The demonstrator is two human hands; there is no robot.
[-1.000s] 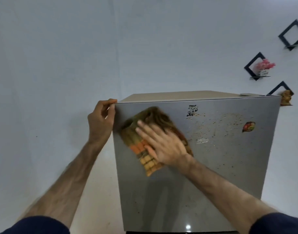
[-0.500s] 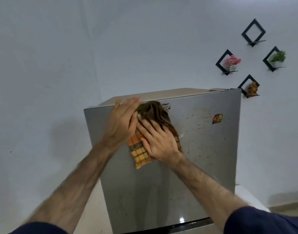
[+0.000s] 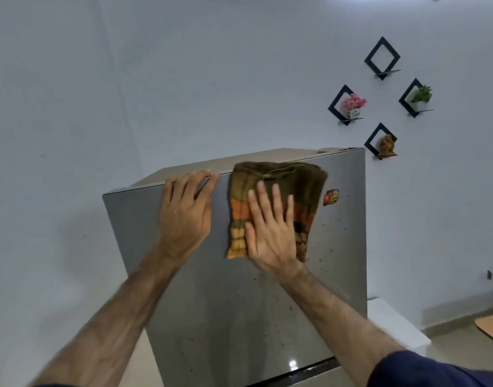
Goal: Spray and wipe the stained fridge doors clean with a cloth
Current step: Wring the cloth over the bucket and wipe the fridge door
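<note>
Steel fridge door: right hand flat on cloth, left hand spread beside, sticker near.

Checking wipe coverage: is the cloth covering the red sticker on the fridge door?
No, the red sticker shows uncovered just right of the cloth.

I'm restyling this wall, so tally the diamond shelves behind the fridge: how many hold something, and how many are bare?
Holding something: 3, namely the pink flowers, the green plant and the brown figurine.
Bare: 1, the top diamond shelf.
Total: 4 diamond shelves.
</note>
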